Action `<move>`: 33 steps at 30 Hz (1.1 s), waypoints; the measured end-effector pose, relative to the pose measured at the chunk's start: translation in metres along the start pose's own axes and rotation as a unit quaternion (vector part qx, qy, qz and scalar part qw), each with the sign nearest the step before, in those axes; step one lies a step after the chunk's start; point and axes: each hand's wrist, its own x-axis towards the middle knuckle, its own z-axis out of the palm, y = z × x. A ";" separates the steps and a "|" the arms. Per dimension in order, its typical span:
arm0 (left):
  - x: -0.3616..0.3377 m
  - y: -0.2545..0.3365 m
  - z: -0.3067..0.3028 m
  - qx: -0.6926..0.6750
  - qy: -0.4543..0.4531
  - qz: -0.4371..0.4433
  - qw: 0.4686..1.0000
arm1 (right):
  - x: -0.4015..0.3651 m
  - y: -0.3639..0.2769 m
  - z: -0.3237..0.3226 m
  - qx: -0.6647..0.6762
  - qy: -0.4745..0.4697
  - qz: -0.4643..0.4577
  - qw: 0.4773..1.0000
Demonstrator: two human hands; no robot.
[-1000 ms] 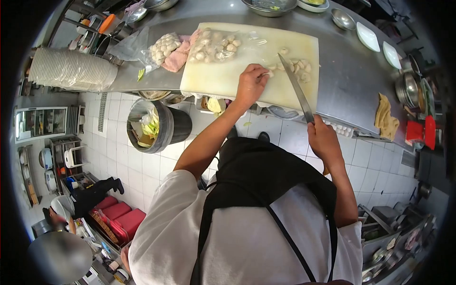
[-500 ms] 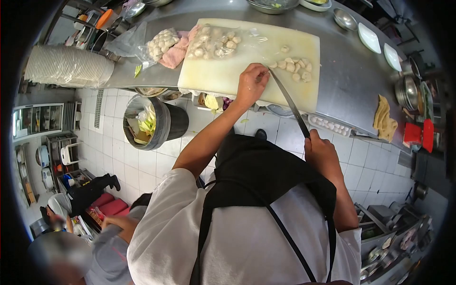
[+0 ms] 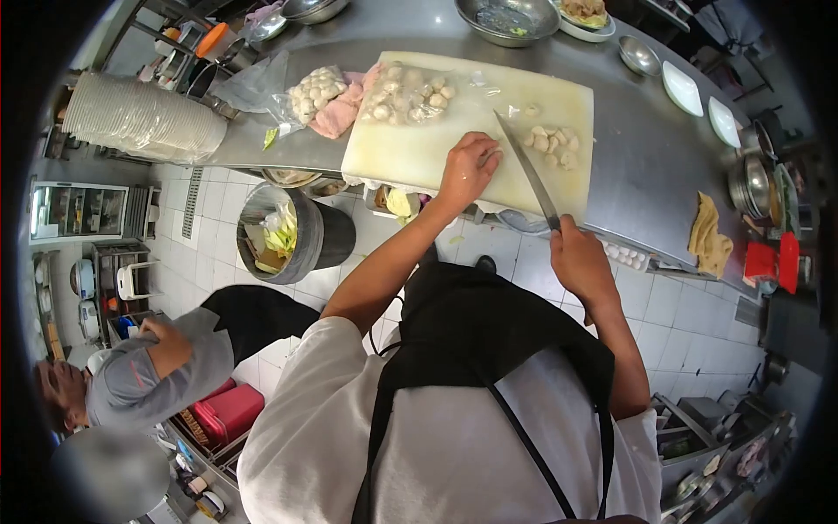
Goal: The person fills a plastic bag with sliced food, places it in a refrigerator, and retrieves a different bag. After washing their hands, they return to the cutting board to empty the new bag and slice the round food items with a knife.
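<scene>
My left hand [image 3: 470, 170] rests over the near edge of the white cutting board [image 3: 397, 155], its fingers curled together; whatever may be in them is hidden. In my right hand [image 3: 578, 255] is the handle of a long kitchen knife [image 3: 529, 171]. Its blade slants across the board, the tip beyond my left fingers. Cut mushroom pieces [image 3: 552, 145] lie in a loose pile right of the blade, with one more piece [image 3: 532, 110] above them. At the board's upper left sits a clear plastic bag of whole mushrooms [image 3: 410, 94].
Left of the board are a second mushroom bag [image 3: 316, 93] and a pink cloth [image 3: 339, 115]. Metal bowls [image 3: 508, 19] and white dishes [image 3: 682, 87] line the steel counter. A lined bin [image 3: 281, 234] stands on the floor below. A co-worker in grey [image 3: 161, 371] is behind at left.
The knife and my right hand have moved up and slightly left, and the blade now lies further over the board. The grey-clad co-worker has shifted position. The whole view has tilted slightly.
</scene>
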 end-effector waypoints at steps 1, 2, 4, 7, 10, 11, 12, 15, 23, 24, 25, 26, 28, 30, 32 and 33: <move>0.005 0.005 -0.009 0.005 0.012 0.008 1.000 | -0.004 -0.001 -0.005 0.011 -0.004 -0.006 1.000; 0.012 0.001 -0.017 0.042 0.024 0.026 0.999 | -0.009 -0.003 -0.010 0.017 -0.008 -0.011 1.000; 0.034 -0.013 -0.032 0.112 0.044 0.059 0.991 | -0.024 -0.007 -0.013 0.030 -0.019 -0.017 0.999; 0.065 -0.035 -0.053 0.242 -0.039 0.029 0.969 | -0.031 -0.005 0.001 0.054 -0.077 -0.009 0.996; 0.087 -0.053 -0.052 0.398 -0.108 -0.026 0.911 | -0.023 0.003 0.029 0.064 -0.075 -0.032 0.995; 0.094 -0.049 -0.052 0.411 -0.174 -0.077 0.892 | -0.019 0.006 0.034 0.068 -0.070 -0.035 0.995; 0.098 -0.045 -0.050 0.409 -0.173 -0.085 0.892 | -0.015 0.009 0.039 0.067 -0.058 -0.031 0.996; 0.105 -0.042 -0.039 0.388 -0.159 -0.110 0.901 | -0.004 0.021 0.042 0.068 -0.024 -0.018 0.997; 0.063 -0.027 -0.004 0.322 -0.111 0.043 0.939 | 0.017 0.034 0.031 0.058 0.024 0.022 0.998; 0.052 -0.021 0.000 0.301 -0.109 0.071 0.945 | 0.018 0.035 0.031 0.058 0.024 0.022 0.998; 0.041 -0.014 0.002 0.279 -0.105 0.097 0.950 | 0.018 0.035 0.031 0.057 0.023 0.021 0.998; 0.032 -0.009 0.005 0.257 -0.100 0.122 0.953 | 0.018 0.035 0.030 0.058 0.018 0.026 0.998; 0.025 -0.004 0.005 0.246 -0.080 0.152 0.954 | 0.018 0.031 0.026 0.058 0.010 0.032 0.998; 0.023 -0.002 0.002 0.220 -0.053 0.173 0.958 | 0.018 0.031 0.025 0.050 0.013 0.029 0.998; 0.020 -0.009 -0.003 0.195 -0.044 0.159 0.967 | 0.016 0.030 0.024 0.047 0.014 0.026 0.998; 0.018 -0.012 -0.005 0.183 -0.041 0.151 0.971 | 0.013 0.029 0.021 0.047 0.013 0.024 0.999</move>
